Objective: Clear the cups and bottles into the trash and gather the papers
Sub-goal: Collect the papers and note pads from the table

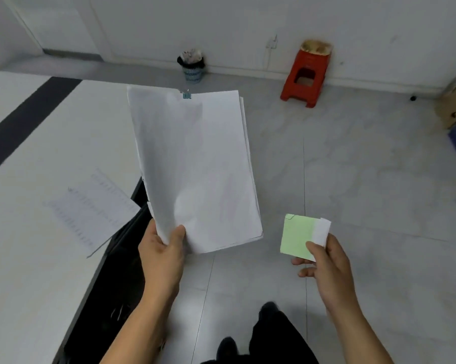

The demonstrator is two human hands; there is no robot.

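My left hand (pixel 162 252) grips the bottom corner of a thick stack of white papers (pixel 195 164), held up over the floor beside the table; a small teal binder clip (pixel 186 95) bites its top edge. My right hand (pixel 326 261) pinches a small green slip with white slips behind it (pixel 299 236), lower and to the right of the stack. Printed sheets (pixel 90 211) lie flat on the white table (pixel 37 258) at the left. A black-lined trash bin (pixel 192 67), stuffed with rubbish, stands by the far wall.
A red plastic stool (pixel 307 74) with a bag on top stands against the wall. Cardboard boxes (pixel 455 109) and a blue item sit at the right edge. A dark chair (pixel 121 258) stands at the table's edge. Grey tiled floor lies ahead.
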